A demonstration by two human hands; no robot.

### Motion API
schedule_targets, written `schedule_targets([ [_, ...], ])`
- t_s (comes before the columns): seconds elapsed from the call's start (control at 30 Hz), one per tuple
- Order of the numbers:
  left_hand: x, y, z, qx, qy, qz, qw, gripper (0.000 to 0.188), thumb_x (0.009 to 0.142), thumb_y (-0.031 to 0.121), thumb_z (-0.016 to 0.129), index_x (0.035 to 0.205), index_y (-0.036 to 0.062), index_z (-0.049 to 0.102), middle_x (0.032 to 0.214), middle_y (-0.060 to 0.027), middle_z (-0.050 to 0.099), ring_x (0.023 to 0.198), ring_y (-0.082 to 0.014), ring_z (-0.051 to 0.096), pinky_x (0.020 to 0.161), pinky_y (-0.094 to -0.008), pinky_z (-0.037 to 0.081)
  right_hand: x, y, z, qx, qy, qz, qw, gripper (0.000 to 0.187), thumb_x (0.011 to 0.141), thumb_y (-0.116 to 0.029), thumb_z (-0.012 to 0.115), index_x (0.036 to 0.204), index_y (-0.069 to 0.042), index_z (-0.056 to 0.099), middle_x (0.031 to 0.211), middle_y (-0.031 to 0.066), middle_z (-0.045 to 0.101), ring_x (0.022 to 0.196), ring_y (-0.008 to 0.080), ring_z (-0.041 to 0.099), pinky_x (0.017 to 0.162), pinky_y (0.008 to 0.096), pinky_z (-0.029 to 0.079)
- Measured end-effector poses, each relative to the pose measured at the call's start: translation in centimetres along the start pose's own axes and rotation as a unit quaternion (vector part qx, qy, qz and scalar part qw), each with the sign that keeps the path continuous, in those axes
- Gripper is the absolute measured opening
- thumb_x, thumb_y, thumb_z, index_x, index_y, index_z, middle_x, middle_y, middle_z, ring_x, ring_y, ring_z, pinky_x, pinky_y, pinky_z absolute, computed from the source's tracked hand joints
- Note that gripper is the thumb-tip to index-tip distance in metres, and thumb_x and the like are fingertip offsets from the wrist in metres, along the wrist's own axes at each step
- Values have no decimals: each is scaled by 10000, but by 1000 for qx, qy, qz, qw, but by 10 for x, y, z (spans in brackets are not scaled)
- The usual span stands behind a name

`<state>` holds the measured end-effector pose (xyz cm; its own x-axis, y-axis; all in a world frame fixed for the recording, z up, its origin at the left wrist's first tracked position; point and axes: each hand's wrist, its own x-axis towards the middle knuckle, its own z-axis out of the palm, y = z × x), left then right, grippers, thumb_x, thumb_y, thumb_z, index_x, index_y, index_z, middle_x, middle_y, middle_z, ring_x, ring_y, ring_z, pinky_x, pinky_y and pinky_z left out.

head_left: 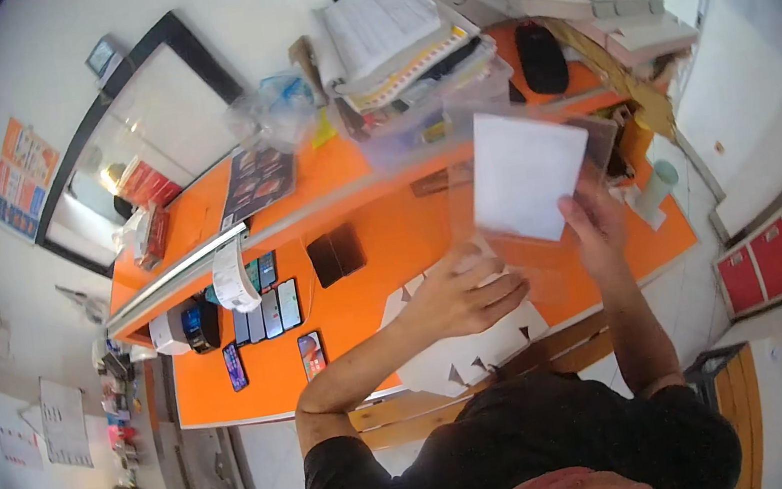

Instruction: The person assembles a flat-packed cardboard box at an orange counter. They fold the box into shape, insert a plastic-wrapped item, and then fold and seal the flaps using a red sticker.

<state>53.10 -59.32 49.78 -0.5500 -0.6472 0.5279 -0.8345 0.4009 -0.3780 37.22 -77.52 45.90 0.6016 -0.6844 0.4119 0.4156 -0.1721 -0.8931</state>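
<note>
My right hand (595, 226) is raised over the right half of the orange counter, its thumb pressed on a white rectangular sheet (527, 173). Around and behind that sheet shows a clear plastic sheet (467, 195); whether the two are joined I cannot tell. Lower and to the left, my left hand (475, 298) hovers with bent, parted fingers and nothing visible in it. Beneath it lies a flat white cut-out piece of card (454, 362) with dark triangular marks along its edges, partly covered by the hand and forearm.
Several phones (289, 303) lie on the orange counter (353, 326) at left. A raised orange shelf (329, 165) runs behind, bearing a plastic bin (397, 147) under stacked papers (384, 28) and a black case (541, 58). A pale green cup (666, 173) stands at right.
</note>
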Motion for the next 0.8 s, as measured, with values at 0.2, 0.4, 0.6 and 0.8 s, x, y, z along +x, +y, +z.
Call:
schedule_targets([
  [0.2,-15,-7,-39,-328,221,-447,802,213,770,131,818,942,51,720,993,-74,700,1004,-190,639,856,-371,490,-4,49,-25,-8,-177,-76,981,276,904,-170,683,1117,-17,599,1119,122,644,1043,194,609,895,338,471],
  [0.4,-162,-70,-60,-90,245,-474,841,36,860,29,683,878,4,702,933,-115,718,867,-204,677,756,-311,513,18,-21,79,-28,-143,-144,979,447,904,-314,685,1206,-2,579,1176,169,625,1125,286,589,979,390,429],
  [0.6,-352,-286,-121,41,388,-573,721,222,851,85,686,1024,-55,685,921,-140,726,857,-201,691,791,-317,523,-36,63,22,-188,-203,70,958,289,948,-209,610,1144,3,617,1095,155,656,1038,258,625,914,370,471],
  [0.8,-486,-399,-71,187,298,-703,618,316,811,182,738,1048,-24,703,952,-165,733,886,-256,711,814,-358,528,-159,123,-56,-277,-7,261,925,238,980,-194,573,1055,20,643,998,147,675,926,204,641,814,343,496],
])
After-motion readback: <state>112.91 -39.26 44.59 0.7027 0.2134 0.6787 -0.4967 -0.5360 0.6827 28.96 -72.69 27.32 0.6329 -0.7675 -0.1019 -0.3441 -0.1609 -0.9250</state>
